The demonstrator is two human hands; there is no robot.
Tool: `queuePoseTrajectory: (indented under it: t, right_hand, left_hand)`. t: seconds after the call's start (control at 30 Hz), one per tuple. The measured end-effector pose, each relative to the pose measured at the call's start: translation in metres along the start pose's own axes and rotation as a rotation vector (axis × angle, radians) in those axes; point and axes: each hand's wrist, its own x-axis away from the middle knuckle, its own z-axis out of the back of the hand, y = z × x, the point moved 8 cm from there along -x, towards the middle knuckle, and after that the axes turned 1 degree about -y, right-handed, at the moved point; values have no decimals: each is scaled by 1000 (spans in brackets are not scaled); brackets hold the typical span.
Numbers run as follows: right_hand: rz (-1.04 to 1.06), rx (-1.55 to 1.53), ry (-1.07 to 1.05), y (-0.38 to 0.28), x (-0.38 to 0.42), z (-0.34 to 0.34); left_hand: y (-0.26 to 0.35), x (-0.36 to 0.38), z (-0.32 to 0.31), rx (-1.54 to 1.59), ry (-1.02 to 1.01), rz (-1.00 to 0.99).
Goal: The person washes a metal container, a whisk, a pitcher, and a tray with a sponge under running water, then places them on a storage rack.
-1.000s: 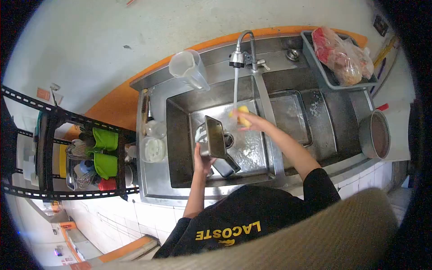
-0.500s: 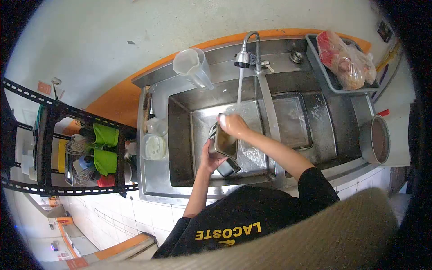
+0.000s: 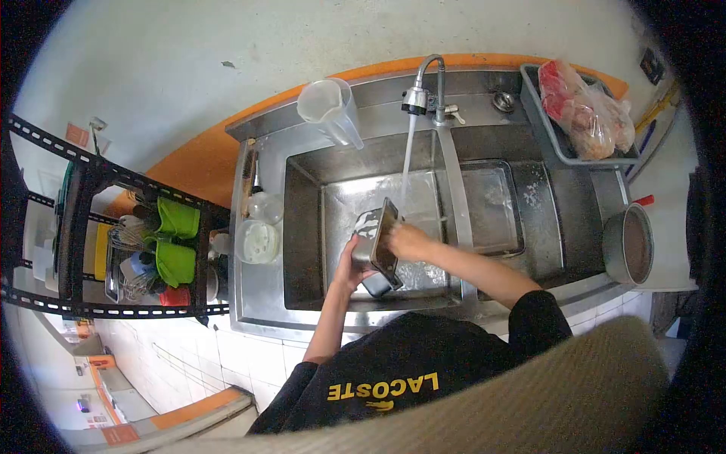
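Observation:
A rectangular metal pan (image 3: 370, 236) with white foam on its outer side is tilted over the left sink basin (image 3: 302, 265). My left hand (image 3: 349, 266) grips the pan from its left and lower side. At the pan's opening is my right hand (image 3: 407, 242), its fingers partly inside; what they hold, if anything, is hidden. Water runs from the faucet (image 3: 415, 100) into the basin behind the pan. Another dark container (image 3: 376, 285) lies low in the basin, partly covered by the pan.
Left of the basin stand a clear pitcher (image 3: 331, 113), a tub (image 3: 258, 242) and a brush (image 3: 248, 178). A grey tray (image 3: 541, 125) with bagged food and a round pot (image 3: 629, 244) are at the right. A black rack (image 3: 72, 227) stands far left.
The pan has turned so that its opening faces more to the right. My right hand has moved from the pan's top end down and right, to its opening.

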Motion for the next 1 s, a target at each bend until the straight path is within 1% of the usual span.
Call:
queuePoseTrajectory:
  t: [0.1,0.13,0.2,0.27,0.33,0.37,0.4,0.5,0.53,0.6,0.63,0.67,0.7,0.77,0.8,0.9,0.93,1.0]
  right_hand:
    - [-60,-277,-98,-31,6,-7]
    - [106,-309,12,-47,14,18]
    - [6,-259,90,-24,18,6]
    - [-82,-221,207,-3,22,22]
    - [-156,-177,203,-5,26,29]
    - [-192,-156,204,-13,27,44]
    - [-170,-104,66,-29,28,50]
    - [-86,-91,72,-40,28,43]
    - [-115,-41,48,-31,25,42]
    - [-192,35,161,-10,18,41]
    - [-228,76,218,-7,18,52]
    - [-224,38,137,-15,21,52]
    - [-194,-31,103,-29,22,50]
    - [-138,-166,33,-56,26,39]
    - [-81,-182,138,-61,30,41]
    - [-82,-136,150,-44,36,56]
    - [-104,-65,271,-36,35,63]
    - [-125,-138,307,-18,40,63]
  left_hand:
    - [-4,-1,3,-4,7,23]
    - [-5,1,2,-9,15,33]
    - [-11,5,-3,3,40,8]
    - [-16,4,-1,43,51,-4]
    - [-16,5,-1,40,36,1]
    - [-13,5,-1,36,31,2]
    - [-20,-9,11,65,-51,-14]
    - [-15,1,0,174,-75,-90]
    - [-18,2,-1,166,-65,-77]
    - [-20,2,-1,154,-46,-60]
    - [-19,3,-1,155,-27,-68]
    - [-17,5,1,152,-6,-76]
    - [-13,6,4,146,12,-85]
    - [-10,2,11,127,-40,-93]
    - [-13,1,14,121,-64,-93]
    - [-15,0,17,131,-6,-40]
    - [-14,1,17,114,-20,-3]
    - [-8,6,19,80,-50,65]
